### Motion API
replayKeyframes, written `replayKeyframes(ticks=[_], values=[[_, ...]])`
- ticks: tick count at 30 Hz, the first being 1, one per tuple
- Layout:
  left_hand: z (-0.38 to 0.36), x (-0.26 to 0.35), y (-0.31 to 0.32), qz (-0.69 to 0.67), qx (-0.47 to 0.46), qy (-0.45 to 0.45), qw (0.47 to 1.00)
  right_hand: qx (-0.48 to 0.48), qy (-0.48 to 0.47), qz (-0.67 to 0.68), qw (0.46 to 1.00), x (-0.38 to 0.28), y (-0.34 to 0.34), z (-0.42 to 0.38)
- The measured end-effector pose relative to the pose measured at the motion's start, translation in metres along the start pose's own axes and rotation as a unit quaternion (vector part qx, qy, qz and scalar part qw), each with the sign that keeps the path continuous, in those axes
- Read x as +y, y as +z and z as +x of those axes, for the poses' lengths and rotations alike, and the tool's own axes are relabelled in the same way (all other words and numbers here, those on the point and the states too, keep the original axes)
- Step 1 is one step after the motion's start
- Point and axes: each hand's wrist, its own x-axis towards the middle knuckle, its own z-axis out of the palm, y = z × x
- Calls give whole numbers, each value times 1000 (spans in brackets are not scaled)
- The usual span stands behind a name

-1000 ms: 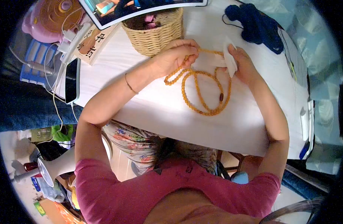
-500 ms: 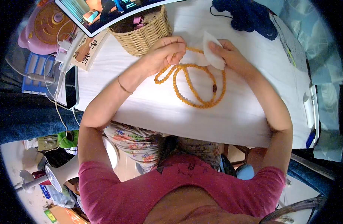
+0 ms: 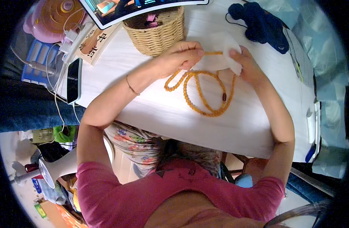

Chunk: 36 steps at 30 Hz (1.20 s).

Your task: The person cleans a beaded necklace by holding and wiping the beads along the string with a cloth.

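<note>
While left fingers (image 3: 197,54) pinch the beads (image 3: 213,53), right fingers (image 3: 237,56) hold the tissue (image 3: 226,60), now spread wider.

A white cover (image 3: 220,131) lay over the table (image 3: 167,131), brightly lit in the middle and dimmer toward the near edge. A pale blue curtain (image 3: 330,91) hung beyond its right edge; dark blue fabric (image 3: 28,117) showed past the left. Below the near edge was pale floor (image 3: 123,169).

White tabletop (image 3: 252,110) brightly lit; its front edge dimmer; corners black; fisheye curving; dark areas grainy.
</note>
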Motion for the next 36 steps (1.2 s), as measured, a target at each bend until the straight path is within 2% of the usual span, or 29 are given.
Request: replayKeyframes(ticks=[3,4,5,7,8,9,10,13,16,20,22,25,28,30,32,33,35,36], values=[[1,0,4,-45,27,16,998,-70,5,169,983,25,-40,22],[0,2,8,-49,46,21,998,-50,-50,-32,997,31,-48,27],[-1,3,10,-52,66,26,996,-28,-103,-230,967,37,-55,31],[0,1,3,-18,26,11,999,11,-98,-287,953,29,-39,27],[1,0,-1,0,6,3,1000,27,-40,-148,988,23,-22,18],[1,-1,-4,-21,4,10,1000,42,19,-6,999,17,-9,12],[1,-1,-7,-42,1,17,999,-73,-13,-85,994,27,-25,22],[1,1,-10,-81,18,6,997,-145,-10,-93,985,21,-23,19],[1,0,-11,-92,10,17,996,32,0,4,999,13,-6,8],[2,-4,-4,-78,13,58,995,1,23,147,989,25,-36,24],[0,1,3,-77,41,33,996,-33,43,183,982,25,-42,29],[0,1,-1,-83,28,4,996,30,10,151,988,25,-28,23],[0,4,-9,-88,14,-12,996,-8,1,81,997,22,-30,23],[0,3,-10,-83,17,-1,996,91,-12,115,989,13,-6,14],[1,-2,-10,-70,23,30,997,74,-14,135,988,10,-3,10],[2,-2,-8,-71,29,36,996,7,-9,137,990,10,-15,9],[2,-2,-3,-74,39,49,995,-53,-7,147,988,12,-23,11],[2,-2,-2,-76,32,46,996,-46,-10,154,987,11,-17,12]])
